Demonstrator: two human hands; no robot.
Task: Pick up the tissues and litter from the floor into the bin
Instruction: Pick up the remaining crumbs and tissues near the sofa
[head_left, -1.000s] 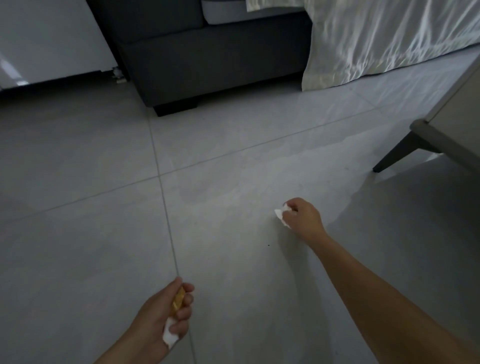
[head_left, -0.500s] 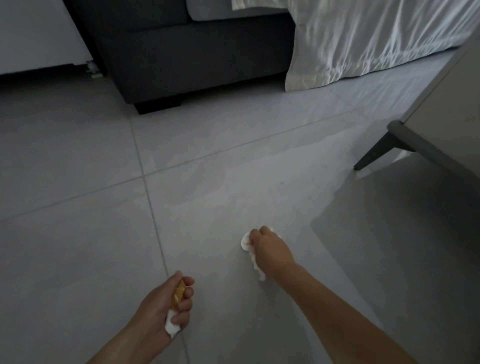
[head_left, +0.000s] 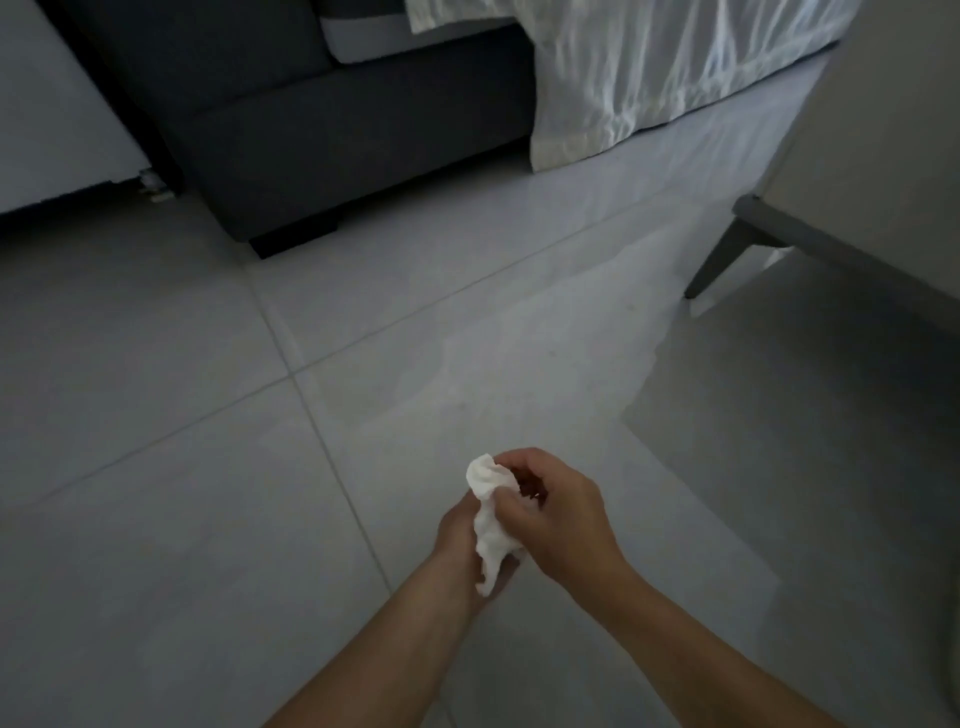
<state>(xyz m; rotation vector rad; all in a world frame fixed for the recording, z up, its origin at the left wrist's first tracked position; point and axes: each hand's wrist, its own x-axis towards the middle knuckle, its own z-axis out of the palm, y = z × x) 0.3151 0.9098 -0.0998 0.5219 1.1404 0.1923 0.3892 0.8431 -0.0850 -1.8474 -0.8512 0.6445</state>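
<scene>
Below me I see a pale grey tiled floor (head_left: 171, 519), smooth and faintly glossy, crossed by thin grout lines that meet at a corner left of centre. At the far left I make out a dark charcoal upholstered sofa (head_left: 311, 135) standing on it, resting on a short black block foot (head_left: 296, 240). To the right of the sofa, a crumpled white bedsheet (head_left: 623, 78) hangs down until its hem touches the tiles. On the right, a pale grey cabinet (head_left: 883, 156) stands on a slanted dark grey leg (head_left: 719, 260) and throws a broad shadow over the near right tiles. At the far left edge a small pale object lies against the wall base; I cannot tell what it is.
</scene>
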